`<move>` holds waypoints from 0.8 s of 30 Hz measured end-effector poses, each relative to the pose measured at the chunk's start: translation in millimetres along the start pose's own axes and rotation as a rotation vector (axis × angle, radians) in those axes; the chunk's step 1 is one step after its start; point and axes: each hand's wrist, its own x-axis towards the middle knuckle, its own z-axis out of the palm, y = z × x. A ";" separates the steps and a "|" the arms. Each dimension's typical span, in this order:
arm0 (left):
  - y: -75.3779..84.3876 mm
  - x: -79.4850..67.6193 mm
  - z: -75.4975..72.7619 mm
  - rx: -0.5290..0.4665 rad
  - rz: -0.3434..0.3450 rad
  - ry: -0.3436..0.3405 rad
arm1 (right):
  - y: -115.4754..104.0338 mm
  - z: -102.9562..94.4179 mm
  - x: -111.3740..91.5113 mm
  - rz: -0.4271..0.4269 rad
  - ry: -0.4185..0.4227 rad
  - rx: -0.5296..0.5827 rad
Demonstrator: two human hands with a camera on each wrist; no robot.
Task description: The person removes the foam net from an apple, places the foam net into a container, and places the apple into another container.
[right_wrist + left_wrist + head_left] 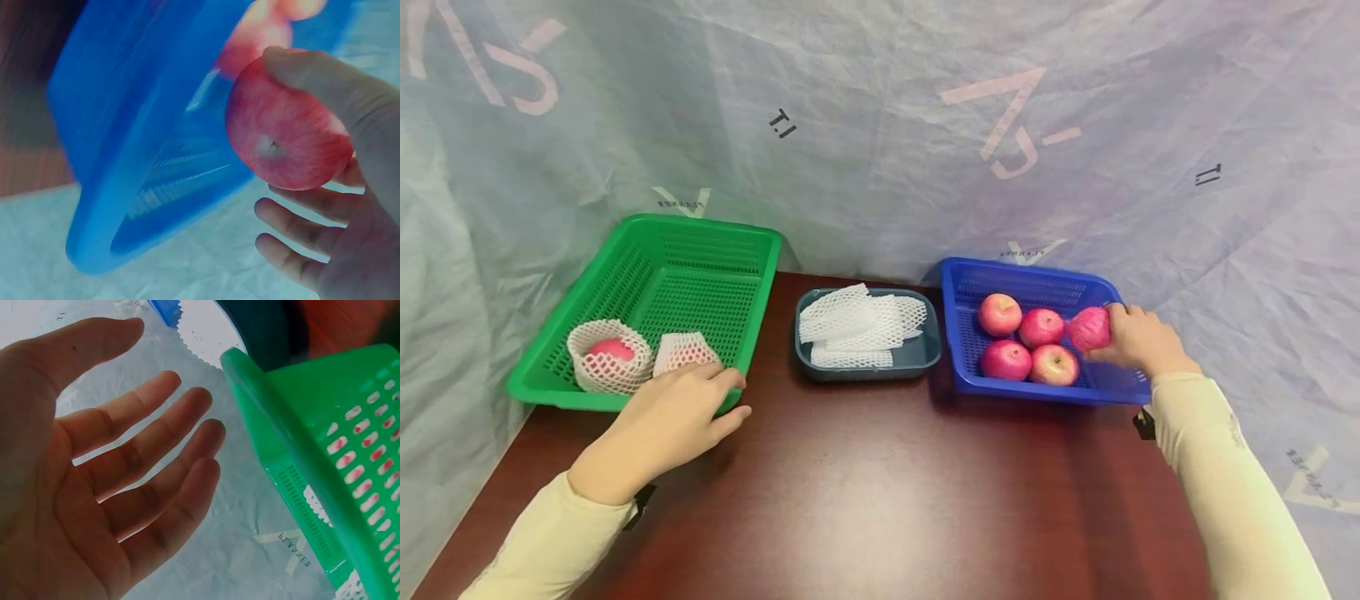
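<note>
My right hand [1150, 340] grips a red apple [1088, 328] at the right side of the blue basket [1037, 389]. In the right wrist view the thumb lies over the apple [284, 125] and the fingers are behind it. Several other apples [1006, 360] sit in the basket to its left. My left hand [666, 421] holds nothing; its fingers are spread and slightly bent beside the front rim of the green basket [752, 242]. Inside the green basket are an apple in a white foam net [612, 358] and a second netted fruit [683, 348], partly hidden by the left hand.
Between the baskets stands a dark tray [931, 354] with a pile of white foam nets [857, 321]. All three containers are along the back of a dark red-brown table [880, 475]. A grey printed cloth [865, 167] hangs close behind them.
</note>
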 end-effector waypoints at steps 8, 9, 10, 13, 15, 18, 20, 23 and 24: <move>2.3 -10.5 -5.0 -0.008 -0.050 -0.002 | 14.2 17.6 24.4 0.031 -0.188 -0.060; 2.3 -11.2 -5.5 -0.008 -0.049 0.000 | 14.6 20.5 26.6 0.033 -0.196 -0.057; 1.9 -11.3 -5.6 -0.010 -0.049 -0.001 | 15.2 23.6 27.9 0.039 -0.205 -0.055; 0.2 -12.2 -5.9 -0.017 -0.050 0.003 | 16.5 30.6 31.8 0.041 -0.220 -0.054; -1.2 -13.4 -6.1 -0.022 -0.052 0.005 | 15.4 31.4 33.3 0.034 -0.227 -0.055; -2.9 -12.0 -5.3 -0.035 -0.052 0.009 | 11.5 21.8 31.6 0.026 -0.226 -0.059; -3.6 -10.9 -5.1 -0.043 -0.057 0.010 | 5.1 9.0 28.5 0.002 -0.203 -0.063; -3.7 -8.6 -5.2 -0.053 -0.068 0.000 | -12.5 -11.4 16.4 -0.053 -0.117 -0.037; -3.7 -7.8 -5.2 -0.053 -0.073 -0.003 | -21.1 -15.5 9.7 -0.073 -0.069 -0.025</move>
